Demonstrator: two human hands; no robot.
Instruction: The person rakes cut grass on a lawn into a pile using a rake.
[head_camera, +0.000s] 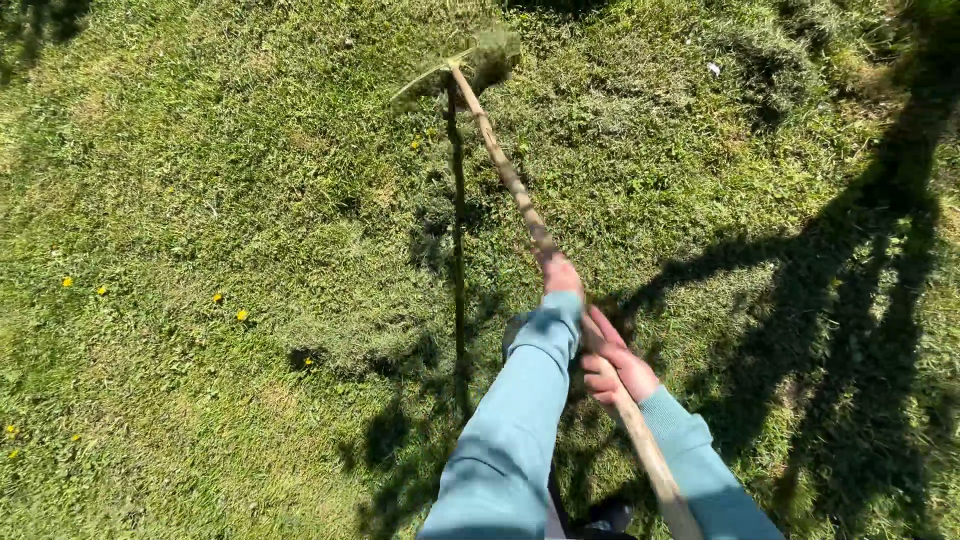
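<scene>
both hands wrapping rake handle (510, 180): left hand (561, 274) leading, right hand (618, 368) trailing. rake head (462, 62) dragging loose grass clippings (770, 70); keeping tines low, pulling evenly seems best.

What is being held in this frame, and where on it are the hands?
A wooden rake, gripped on its long handle: the left hand further down toward the head, the right hand behind it nearer the free end. Its blurred head lies in the grass.
</scene>
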